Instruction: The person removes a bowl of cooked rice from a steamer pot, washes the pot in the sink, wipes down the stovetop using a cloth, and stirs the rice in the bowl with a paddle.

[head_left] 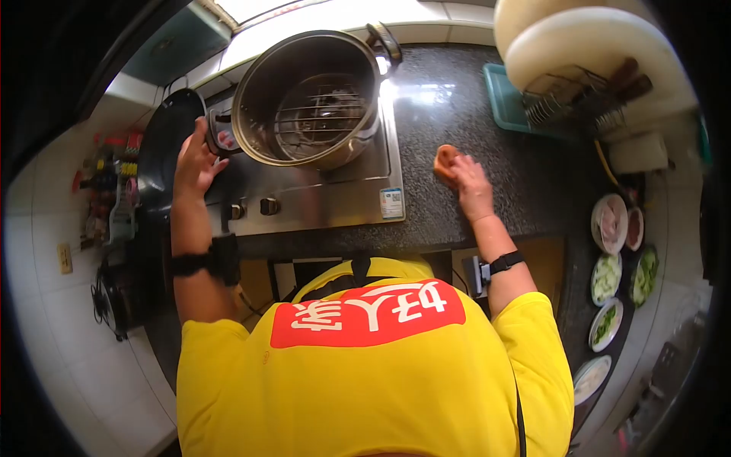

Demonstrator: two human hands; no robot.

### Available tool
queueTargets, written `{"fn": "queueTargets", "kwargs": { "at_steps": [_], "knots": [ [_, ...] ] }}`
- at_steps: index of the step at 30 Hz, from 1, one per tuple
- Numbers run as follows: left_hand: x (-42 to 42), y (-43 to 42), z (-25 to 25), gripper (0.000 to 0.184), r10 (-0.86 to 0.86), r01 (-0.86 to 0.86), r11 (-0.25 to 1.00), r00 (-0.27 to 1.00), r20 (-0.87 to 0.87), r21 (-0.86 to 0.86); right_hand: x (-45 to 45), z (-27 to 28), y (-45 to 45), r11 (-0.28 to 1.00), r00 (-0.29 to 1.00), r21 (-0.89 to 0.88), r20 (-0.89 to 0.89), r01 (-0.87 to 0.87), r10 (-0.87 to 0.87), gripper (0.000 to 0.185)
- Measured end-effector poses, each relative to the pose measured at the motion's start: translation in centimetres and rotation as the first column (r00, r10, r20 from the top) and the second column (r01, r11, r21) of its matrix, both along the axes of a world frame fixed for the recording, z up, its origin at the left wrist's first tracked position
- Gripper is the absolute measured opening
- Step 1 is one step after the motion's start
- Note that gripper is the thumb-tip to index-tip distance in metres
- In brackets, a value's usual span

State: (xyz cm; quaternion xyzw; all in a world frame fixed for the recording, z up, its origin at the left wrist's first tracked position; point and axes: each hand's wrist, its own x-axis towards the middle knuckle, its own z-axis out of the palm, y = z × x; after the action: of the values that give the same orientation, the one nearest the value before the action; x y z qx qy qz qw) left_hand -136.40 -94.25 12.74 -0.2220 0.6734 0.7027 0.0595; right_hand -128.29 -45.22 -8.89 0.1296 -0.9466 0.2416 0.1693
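A large metal pot (255,114) stands over the steel stove (327,204), its open mouth facing me. Inside it lies a wire rack (324,114). My left hand (198,166) has its fingers wrapped round the pot's left side handle (221,133). On the dark counter to the right, my right hand (470,186) is closed on a small orange-brown pad that looks like a sponge (444,164). The pot's far handle (384,44) is free of any hand.
A black wok (156,152) sits left of the pot. At the back right stand a teal tray (499,95), a wire utensil rack (571,99) and large pale round boards (601,46). Several plates of cut food, one with pale green pieces (607,278), line the right side.
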Motion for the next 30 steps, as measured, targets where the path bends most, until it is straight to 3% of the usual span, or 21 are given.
{"fn": "queueTargets", "kwargs": {
  "at_steps": [1, 5, 8, 10, 11, 12, 13, 14, 15, 16, 17, 19, 23, 27, 30],
  "knots": [
    [0.5, -0.8, -0.3, 0.059, 0.065, -0.067, 0.997, 0.996, -0.064, -0.024, 1.3, 0.3, -0.8, 0.999, 0.999, -0.012, -0.012, -0.053, 0.053, 0.021],
    [5.6, -1.1, -0.1, 0.048, 0.207, -0.224, 0.974, 0.936, -0.283, -0.031, 8.7, 1.8, -4.0, 0.978, 0.983, -0.116, 0.032, -0.173, 0.178, 0.029],
    [9.5, -2.0, -0.4, 0.036, 0.08, -0.096, 0.995, 0.924, -0.374, -0.022, 14.6, 2.5, -4.5, 0.988, 0.994, -0.138, 0.074, -0.07, 0.081, 0.031],
    [12.2, -1.0, -0.8, 0.028, -0.049, 0.056, 0.998, 0.899, -0.434, 0.003, 19.8, 2.2, -4.6, 0.846, 0.943, -0.446, 0.283, 0.293, -0.177, 0.034],
    [13.4, -0.2, -1.0, 0.024, -0.1, 0.129, 0.991, 0.883, -0.459, 0.032, 22.8, 1.9, -4.7, 0.775, 0.928, -0.512, 0.25, 0.37, -0.277, 0.034],
    [14.6, 0.0, -1.4, 0.019, -0.227, 0.247, 0.969, 0.874, -0.43, -0.01, 25.7, 4.9, -6.0, 0.244, 0.753, -0.713, 0.622, 0.658, -0.214, 0.032],
    [15.9, 0.4, -1.9, 0.015, -0.345, 0.356, 0.933, 0.854, -0.39, -0.047, 28.9, 4.2, -6.2, 0.068, 0.795, -0.812, 0.544, 0.579, -0.268, 0.029],
    [17.2, 1.5, -2.2, 0.014, -0.394, 0.405, 0.913, 0.849, -0.352, -0.046, 32.3, 1.7, -6.0, -0.122, 0.706, -0.816, 0.555, 0.565, -0.44, 0.027],
    [18.6, 2.5, -2.4, 0.012, -0.445, 0.455, 0.889, 0.841, -0.309, -0.042, 35.2, 7.0, -7.2, -0.325, 0.611, -0.689, 0.725, 0.648, -0.318, 0.028],
    [19.8, 3.2, -2.7, 0.012, -0.466, 0.48, 0.877, 0.828, -0.311, -0.037, 39.3, 4.9, -6.4, -0.417, 0.704, -0.756, 0.639, 0.504, -0.31, 0.031],
    [21.0, 4.2, -3.0, 0.011, -0.544, 0.557, 0.831, 0.807, -0.23, -0.009, 42.0, 4.8, -6.8, -0.561, 0.697, -0.729, 0.633, 0.392, -0.336, 0.032],
    [22.8, 6.7, -3.4, 0.011, -0.691, 0.702, 0.712, 0.708, -0.147, 0.035, 47.9, 6.2, -7.2, -0.798, 0.713, -0.578, 0.631, 0.168, -0.307, 0.038],
    [26.6, 12.3, -3.4, 0.008, -0.843, 0.837, 0.538, 0.536, -0.047, -0.096, 58.7, 7.7, -7.8, -0.749, 0.746, -0.657, 0.456, -0.086, -0.486, 0.044],
    [31.7, 17.6, -3.7, 0.006, -0.92, 0.919, 0.389, 0.382, -0.092, -0.069, 67.7, 9.3, -8.4, -0.639, 0.614, -0.677, 0.342, -0.364, -0.712, 0.043],
    [38.0, 23.5, -3.4, 0.006, -0.945, 0.943, 0.321, 0.314, -0.087, -0.083, 75.1, 9.7, -8.3, -0.607, 0.533, -0.683, 0.362, -0.407, -0.765, 0.044]
  ]
}}
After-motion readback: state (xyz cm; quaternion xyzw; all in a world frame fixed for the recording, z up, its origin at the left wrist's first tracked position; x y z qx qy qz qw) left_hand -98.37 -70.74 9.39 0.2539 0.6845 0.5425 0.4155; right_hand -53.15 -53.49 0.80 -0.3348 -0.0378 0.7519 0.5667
